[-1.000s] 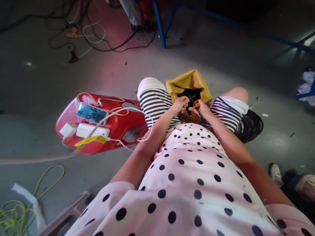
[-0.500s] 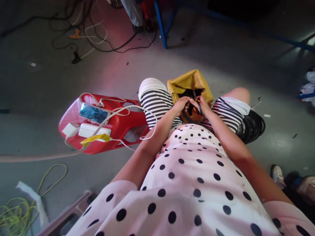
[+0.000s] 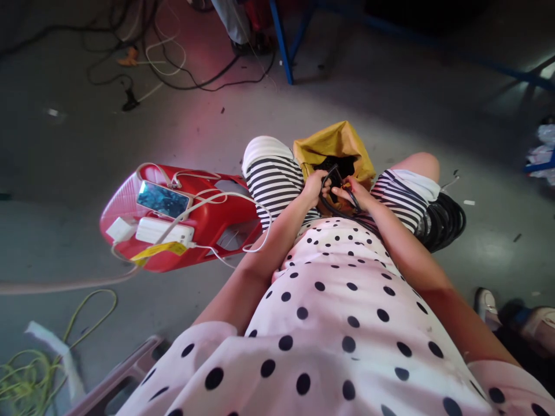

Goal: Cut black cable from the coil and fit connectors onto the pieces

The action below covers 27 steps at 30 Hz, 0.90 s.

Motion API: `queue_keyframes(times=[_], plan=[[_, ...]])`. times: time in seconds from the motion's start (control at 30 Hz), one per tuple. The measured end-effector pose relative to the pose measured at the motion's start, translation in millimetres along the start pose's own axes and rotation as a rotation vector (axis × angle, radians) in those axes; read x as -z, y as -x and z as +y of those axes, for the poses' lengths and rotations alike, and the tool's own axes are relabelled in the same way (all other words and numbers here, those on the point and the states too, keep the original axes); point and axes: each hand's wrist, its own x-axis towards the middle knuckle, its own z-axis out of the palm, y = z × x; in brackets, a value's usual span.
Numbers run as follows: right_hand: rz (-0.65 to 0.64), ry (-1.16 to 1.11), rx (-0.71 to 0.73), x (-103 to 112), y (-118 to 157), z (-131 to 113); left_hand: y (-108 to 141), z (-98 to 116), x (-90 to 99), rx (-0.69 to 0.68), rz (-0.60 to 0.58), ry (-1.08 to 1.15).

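Note:
My left hand (image 3: 316, 188) is closed around a black cable (image 3: 326, 204), part of which sticks up above the fingers. Close beside it, my right hand (image 3: 356, 194) has its fingers closed on a bent stretch of black cable, with the thumb pointing toward the left hand. Both hands are over the mouth of a yellow bag (image 3: 330, 138) that stands between my knees. Dark contents show inside the bag, too shadowed to make out. From the hands the cable curves down toward my lap and passes to the right.
A red plastic stool (image 3: 208, 225) at my left carries a phone (image 3: 163, 199), a white power bank (image 3: 162, 232) and cords. A coil of black cable (image 3: 444, 222) lies by my right leg. Yellow-green cord (image 3: 30, 375) lies lower left. Another person's leg (image 3: 234, 23) shows beyond.
My hands have moved slightly apart from being pressed together. A piece of the black cable now points up from my left hand. The view has shifted a little.

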Motion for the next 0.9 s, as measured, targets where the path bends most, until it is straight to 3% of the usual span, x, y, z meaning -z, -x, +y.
queue_keyframes(times=[0.2, 0.33, 0.63, 0.9], plan=[[0.023, 0.054, 0.028, -4.6, -0.7, -1.7, 4.7, 0.2, 3.7, -0.032, -0.088, -0.069], [0.011, 0.051, 0.026, -4.2, -2.0, -2.2, 6.9, 0.6, 5.8, -0.032, -0.074, -0.070], [0.039, 0.135, 0.035, -3.0, -2.0, -2.7, 5.2, 3.8, 9.6, 0.059, -0.148, -0.108], [0.079, 0.031, 0.058, -6.7, -4.5, 10.5, -2.9, 3.7, 12.0, 0.093, -0.201, -0.075]])
